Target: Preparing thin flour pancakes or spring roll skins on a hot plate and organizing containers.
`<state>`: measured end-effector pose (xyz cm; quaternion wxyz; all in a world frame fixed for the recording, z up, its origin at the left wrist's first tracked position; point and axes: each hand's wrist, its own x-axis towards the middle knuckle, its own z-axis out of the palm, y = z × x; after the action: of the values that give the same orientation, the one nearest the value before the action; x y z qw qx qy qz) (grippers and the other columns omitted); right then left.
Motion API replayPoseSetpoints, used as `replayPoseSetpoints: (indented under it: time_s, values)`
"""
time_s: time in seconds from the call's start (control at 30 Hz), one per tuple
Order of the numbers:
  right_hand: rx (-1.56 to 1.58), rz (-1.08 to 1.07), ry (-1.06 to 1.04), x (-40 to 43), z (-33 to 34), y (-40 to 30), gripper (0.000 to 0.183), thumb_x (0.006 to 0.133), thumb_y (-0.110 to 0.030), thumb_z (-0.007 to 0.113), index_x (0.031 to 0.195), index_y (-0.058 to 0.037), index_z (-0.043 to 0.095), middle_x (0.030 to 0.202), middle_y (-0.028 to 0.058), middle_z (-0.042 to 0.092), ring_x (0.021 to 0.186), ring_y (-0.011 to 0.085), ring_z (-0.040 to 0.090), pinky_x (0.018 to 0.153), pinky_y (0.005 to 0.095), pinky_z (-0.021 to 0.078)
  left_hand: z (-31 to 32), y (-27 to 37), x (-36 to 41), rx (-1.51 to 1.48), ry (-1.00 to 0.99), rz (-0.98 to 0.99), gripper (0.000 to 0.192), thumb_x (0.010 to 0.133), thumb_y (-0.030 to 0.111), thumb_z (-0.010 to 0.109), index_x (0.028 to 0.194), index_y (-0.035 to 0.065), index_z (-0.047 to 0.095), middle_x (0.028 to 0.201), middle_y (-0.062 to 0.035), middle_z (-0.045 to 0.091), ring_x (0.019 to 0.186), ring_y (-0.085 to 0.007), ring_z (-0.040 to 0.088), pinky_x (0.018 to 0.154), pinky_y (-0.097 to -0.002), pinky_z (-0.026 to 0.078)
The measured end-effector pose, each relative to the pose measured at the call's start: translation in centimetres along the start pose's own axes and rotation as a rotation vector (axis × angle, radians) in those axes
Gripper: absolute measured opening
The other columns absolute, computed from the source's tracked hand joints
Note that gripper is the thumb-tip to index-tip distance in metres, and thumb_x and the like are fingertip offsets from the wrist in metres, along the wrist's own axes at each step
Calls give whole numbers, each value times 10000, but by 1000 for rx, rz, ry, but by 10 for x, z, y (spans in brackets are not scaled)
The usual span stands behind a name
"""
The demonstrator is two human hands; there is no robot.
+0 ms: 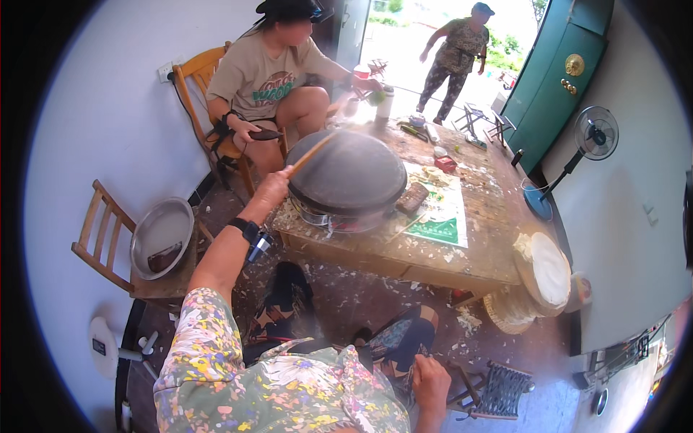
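Observation:
My left hand (272, 189) grips a flat wooden stick (311, 156) whose far end reaches over the top of a large round dark griddle (346, 173). Haze like steam hangs over the griddle's back edge. Under it is a round metal stove base (325, 219), set on the near left corner of a wooden table (487, 243). My right hand (431, 383) is low beside my right knee, fingers curled, with nothing visible in it. A dark brown block (413, 198) touches the griddle's right side, partly over a printed plastic sheet (455, 216) strewn with pale scraps.
A seated person (265, 81) holds a dark object across the table; another person (460, 48) stands in the doorway. A metal basin (187, 216) sits on a wooden chair at left. Stacked round trays (566, 270) stand by the table's right end, a fan (595, 132) beyond. Folding stool (501, 389) lower right.

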<state>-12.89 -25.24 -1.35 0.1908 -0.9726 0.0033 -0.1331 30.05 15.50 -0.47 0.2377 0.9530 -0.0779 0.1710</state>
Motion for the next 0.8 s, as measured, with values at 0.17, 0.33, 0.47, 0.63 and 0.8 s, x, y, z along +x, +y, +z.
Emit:
replayPoseSetpoints:
  time_s: [0.17,0.33,0.47,0.63,0.8]
  values:
    - [4,-7,-26,9,8,1,179,804,-89,667,983,-70,673,828,113,655,781,309,643,679,405,509,-1,25,-21,-115,-77,-41,306,970,190,486,1223,91,627,875,-277,653,885,-404,651,742,-441,517]
    - [-34,-43,-51,8,15,-1,208,793,-142,673,996,-106,653,838,59,648,781,268,637,658,400,492,-51,176,-120,-77,-956,303,480,959,124,489,1428,167,397,794,-202,653,764,-353,679,717,-423,540]
    - [-41,-50,-48,5,11,-5,200,798,-143,668,993,-106,651,834,60,648,779,266,638,657,398,493,-18,141,-164,-253,-728,497,601,901,17,463,1461,229,404,988,-203,664,898,-381,662,764,-452,534]
    - [-28,21,-16,-1,8,-1,183,806,-112,665,987,-87,664,810,94,644,768,290,644,661,399,510,8,59,-145,-373,92,305,486,899,54,464,1377,132,515,1103,-225,656,945,-320,688,808,-403,550]
    - [-48,-94,-73,14,10,-12,163,814,-129,644,973,-102,623,795,55,609,787,229,631,668,364,480,6,-76,-138,-316,101,-60,522,886,7,446,1401,87,484,851,-246,626,638,-296,597,637,-409,493]
